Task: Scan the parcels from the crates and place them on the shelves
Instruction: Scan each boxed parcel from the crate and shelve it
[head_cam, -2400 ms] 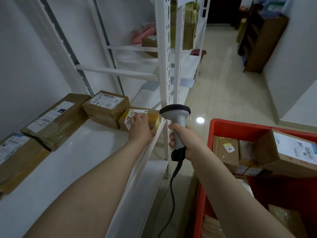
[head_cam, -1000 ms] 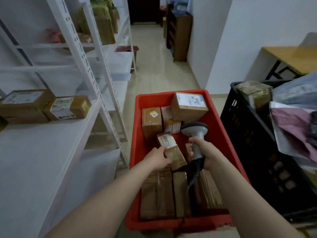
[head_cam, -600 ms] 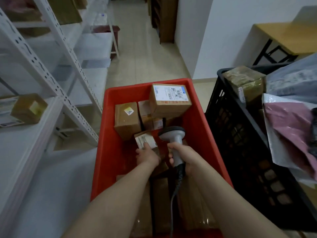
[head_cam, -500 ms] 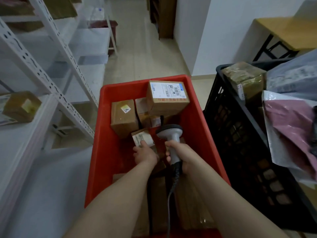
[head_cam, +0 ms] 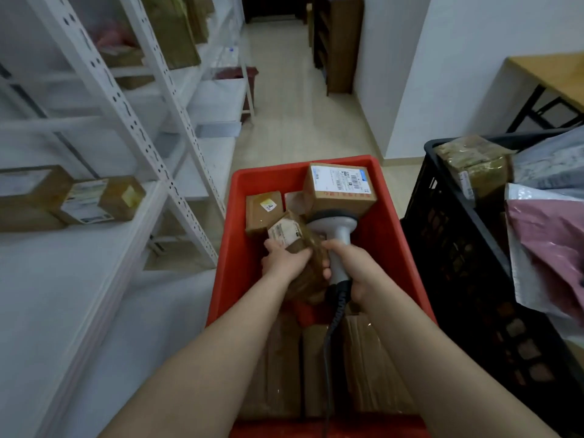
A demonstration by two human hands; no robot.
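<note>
Early days, I'd say. The left hand (head_cam: 286, 260) is wrapped round a small taped parcel (head_cam: 286, 233), tilted up over the middle of the red crate (head_cam: 235, 216). The right hand (head_cam: 355, 268) grips the barcode scanner (head_cam: 332, 221) right beside it. A few boxes (head_cam: 98, 200) sit on the white shelf (head_cam: 79, 267) left of the crate. Plenty more lie inside it, and the black crate (head_cam: 442, 235) on its right looks full.

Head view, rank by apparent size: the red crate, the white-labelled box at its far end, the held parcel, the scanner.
1. red crate, by far.
2. white-labelled box, though farther away.
3. held parcel and scanner look alike, each partly covered; not ranked.
</note>
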